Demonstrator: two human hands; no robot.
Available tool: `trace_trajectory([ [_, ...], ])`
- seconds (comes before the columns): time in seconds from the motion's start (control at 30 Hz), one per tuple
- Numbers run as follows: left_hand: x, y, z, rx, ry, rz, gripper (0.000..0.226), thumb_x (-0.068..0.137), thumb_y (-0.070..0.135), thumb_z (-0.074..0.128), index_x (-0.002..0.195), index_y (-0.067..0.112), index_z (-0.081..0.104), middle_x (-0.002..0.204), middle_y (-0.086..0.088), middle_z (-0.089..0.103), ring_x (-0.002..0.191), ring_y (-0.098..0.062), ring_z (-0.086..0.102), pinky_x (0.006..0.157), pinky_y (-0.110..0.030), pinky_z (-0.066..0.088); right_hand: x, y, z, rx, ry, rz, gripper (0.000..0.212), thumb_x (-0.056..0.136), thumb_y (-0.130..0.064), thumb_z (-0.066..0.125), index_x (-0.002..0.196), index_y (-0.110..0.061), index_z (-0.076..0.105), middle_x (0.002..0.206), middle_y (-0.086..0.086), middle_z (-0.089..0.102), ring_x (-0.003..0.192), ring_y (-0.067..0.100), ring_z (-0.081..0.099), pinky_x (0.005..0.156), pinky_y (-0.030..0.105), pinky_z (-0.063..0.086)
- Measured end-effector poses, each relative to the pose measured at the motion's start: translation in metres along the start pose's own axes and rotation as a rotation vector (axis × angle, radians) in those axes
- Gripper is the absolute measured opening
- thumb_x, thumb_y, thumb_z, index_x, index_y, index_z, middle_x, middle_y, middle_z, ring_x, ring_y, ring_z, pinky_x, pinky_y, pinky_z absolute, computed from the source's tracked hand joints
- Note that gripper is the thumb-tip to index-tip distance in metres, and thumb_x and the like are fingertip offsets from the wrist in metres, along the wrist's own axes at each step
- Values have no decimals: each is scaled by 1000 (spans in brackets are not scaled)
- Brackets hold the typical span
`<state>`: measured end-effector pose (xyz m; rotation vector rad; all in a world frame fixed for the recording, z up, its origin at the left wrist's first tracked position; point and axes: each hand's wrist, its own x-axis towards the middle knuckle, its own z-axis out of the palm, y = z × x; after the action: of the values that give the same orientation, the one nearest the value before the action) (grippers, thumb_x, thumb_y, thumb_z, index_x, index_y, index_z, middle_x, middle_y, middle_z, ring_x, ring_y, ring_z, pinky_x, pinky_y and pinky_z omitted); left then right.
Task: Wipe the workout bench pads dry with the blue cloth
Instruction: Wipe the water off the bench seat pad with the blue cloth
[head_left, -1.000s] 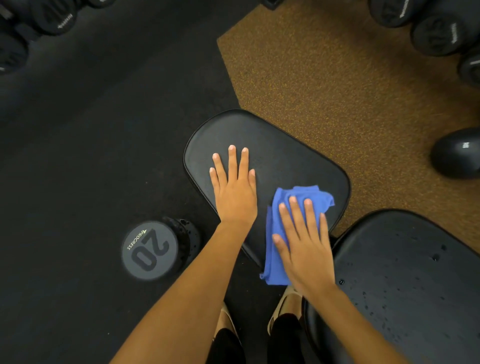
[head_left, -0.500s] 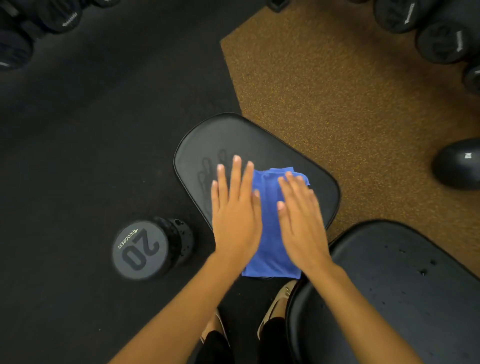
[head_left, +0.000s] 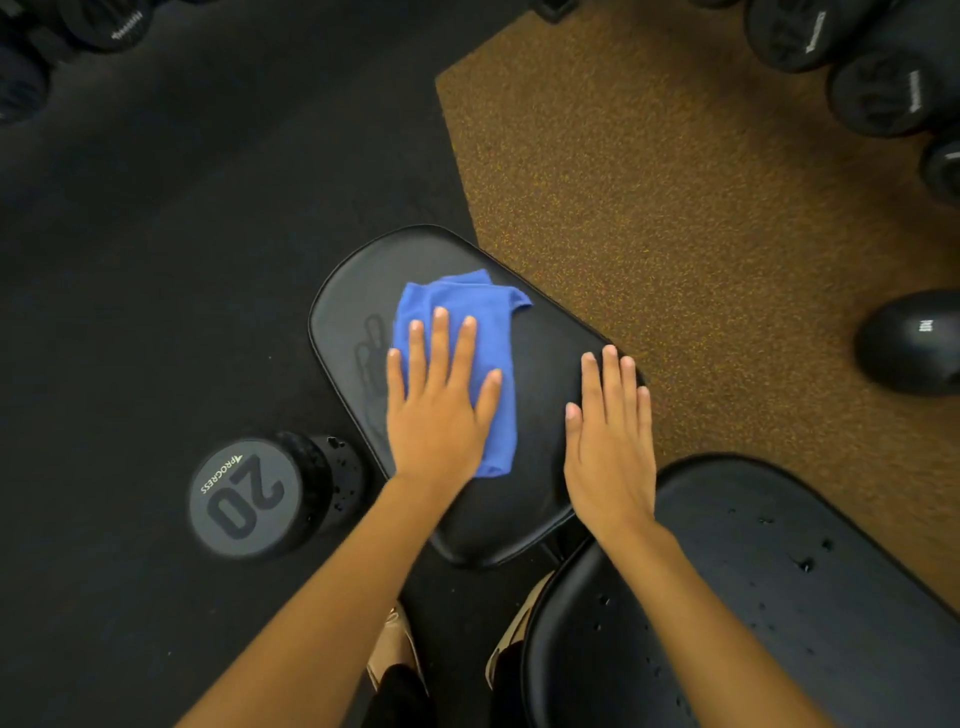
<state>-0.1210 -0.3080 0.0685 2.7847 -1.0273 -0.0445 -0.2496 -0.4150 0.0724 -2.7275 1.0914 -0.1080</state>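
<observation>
Both hands lie open on the small pad, left hand pressing the blue cloth mid-wipe, right hand empty; the droplet-speckled larger pad beside it likely comes next.

2 bare forearms, blk trousers at btm edge, 2 tan shoes

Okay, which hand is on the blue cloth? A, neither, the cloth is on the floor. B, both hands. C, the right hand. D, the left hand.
D: the left hand lies flat on the blue cloth, while the right hand rests on the bare bench pad beside it.
</observation>
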Motion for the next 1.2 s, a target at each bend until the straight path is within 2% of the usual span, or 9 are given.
trace_trajectory([
  [0.1, -10, -7, 0, 29, 39, -184, 61, 97, 48, 28, 147, 14, 30, 153, -14, 25, 141, -33, 22, 114, -48, 18, -2, -1, 2, -2, 10, -7, 53, 100, -27, 22, 148, -6, 28, 156, 14, 26, 145, 29, 20, 116, 38, 8],
  [0.2, -19, 16, 2, 23, 78, -221, 60, 96, 43, 31, 145, 8, 34, 150, -19, 29, 138, -38, 26, 113, -49, 20, -3, -4, 4, 26, 33, 4, 52, 101, -26, 21, 148, -6, 28, 156, 13, 25, 145, 28, 19, 116, 39, 8],
  [0.4, 20, 42, 8, -4, 44, 163, 57, 97, 45, 27, 145, 15, 35, 151, -14, 30, 139, -35, 26, 112, -47, 20, -4, -4, 9, 51, 56, 9, 51, 100, -24, 25, 148, -7, 28, 156, 13, 25, 145, 25, 16, 116, 41, 9],
  [0.47, 36, 34, 10, -9, 37, 181, 57, 97, 46, 26, 145, 18, 35, 151, -12, 31, 140, -32, 26, 112, -45, 20, -4, -3, 9, 64, 60, 6, 51, 100, -24, 24, 148, -7, 28, 156, 12, 25, 145, 25, 14, 117, 39, 7],
  [0.67, 30, 27, 9, -29, 116, -159, 62, 95, 44, 29, 143, 6, 36, 149, -20, 32, 138, -36, 29, 112, -47, 23, -4, -6, 9, 72, 72, 23, 51, 101, -25, 22, 148, -8, 28, 157, 11, 24, 146, 23, 13, 118, 38, 5],
  [0.8, 6, 55, 9, -12, 59, 45, 62, 97, 44, 27, 145, 6, 32, 151, -19, 27, 140, -35, 23, 113, -48, 18, -4, -7, 12, 45, 79, 31, 50, 101, -22, 22, 148, -7, 28, 157, 12, 24, 146, 24, 14, 118, 40, 5],
  [0.97, 42, 43, 10, 10, 48, 218, 52, 98, 39, 27, 144, 17, 37, 150, -11, 34, 139, -30, 30, 110, -47, 30, -4, -6, 10, 52, 78, 31, 50, 101, -22, 22, 148, -8, 27, 157, 12, 25, 146, 24, 15, 117, 41, 8],
  [1.07, 51, 26, 6, -28, 42, 154, 50, 96, 31, 30, 141, 15, 41, 147, -9, 39, 136, -28, 35, 109, -44, 34, -4, -5, 9, 58, 60, 26, 50, 101, -24, 23, 149, -9, 27, 157, 11, 24, 146, 24, 14, 118, 38, 5],
  [1.2, 30, -12, 1, -42, 64, -48, 52, 95, 27, 28, 142, 7, 38, 148, -14, 35, 137, -32, 31, 110, -47, 30, -4, -6, 7, 82, 58, 31, 50, 102, -25, 21, 149, -9, 28, 157, 10, 24, 146, 23, 13, 118, 37, 3],
])
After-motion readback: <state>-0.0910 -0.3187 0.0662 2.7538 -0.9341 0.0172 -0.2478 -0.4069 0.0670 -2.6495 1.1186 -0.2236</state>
